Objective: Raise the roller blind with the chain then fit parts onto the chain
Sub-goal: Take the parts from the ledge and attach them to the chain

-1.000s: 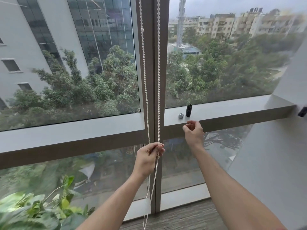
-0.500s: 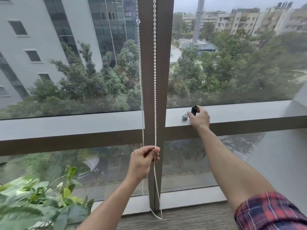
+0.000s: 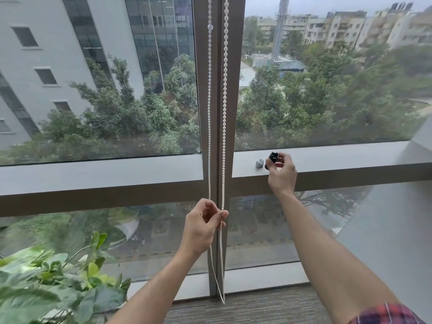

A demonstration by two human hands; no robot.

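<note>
A white bead chain point(image 3: 225, 94) hangs as a loop down the brown window post, its lower end near the floor. My left hand point(image 3: 203, 226) is closed on the chain's right strand below the sill. My right hand point(image 3: 281, 173) holds a small black cylindrical part point(image 3: 271, 159) lifted just off the grey window sill point(image 3: 339, 157). A small silver part point(image 3: 259, 163) stands on the sill just left of the black one. The blind itself is out of view above.
A leafy potted plant point(image 3: 51, 284) fills the lower left. The grey wall point(image 3: 397, 230) closes in on the right. Carpet floor point(image 3: 245, 309) lies below the window.
My right hand reached up to the sill, closed on the black part and lifted it. My left hand kept its hold on the chain. The camera moved closer and tilted down.
</note>
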